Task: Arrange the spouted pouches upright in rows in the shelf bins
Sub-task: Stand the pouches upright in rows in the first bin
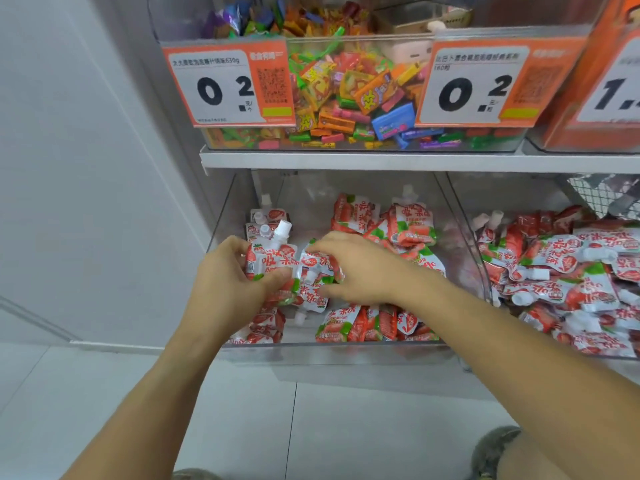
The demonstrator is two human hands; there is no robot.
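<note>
While both arms reach into the clear left bin (464,244), left hand (228,275) grips an upright strawberry pouch (273,261), spout at 12 o'clock. Right hand (360,268), at 3 o'clock of it, pinches a neighbouring pouch (320,259).

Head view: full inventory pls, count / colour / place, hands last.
spouted pouches: many, red, white and green with white caps, lower left bin; a few upright at its back left, most in loose heaps
second pouch heap: many, same colours, lying jumbled in the lower right bin
lower left bin: one, clear plastic, under the shelf
wrapped candies: many, mixed bright colours, clear upper bin
price tags: two fully seen, orange and white, on the upper bin front; a third cut off at right
shelf board: one, white, between the tiers
left hand: grips an upright pouch
right hand: grips a pouch beside it
</note>
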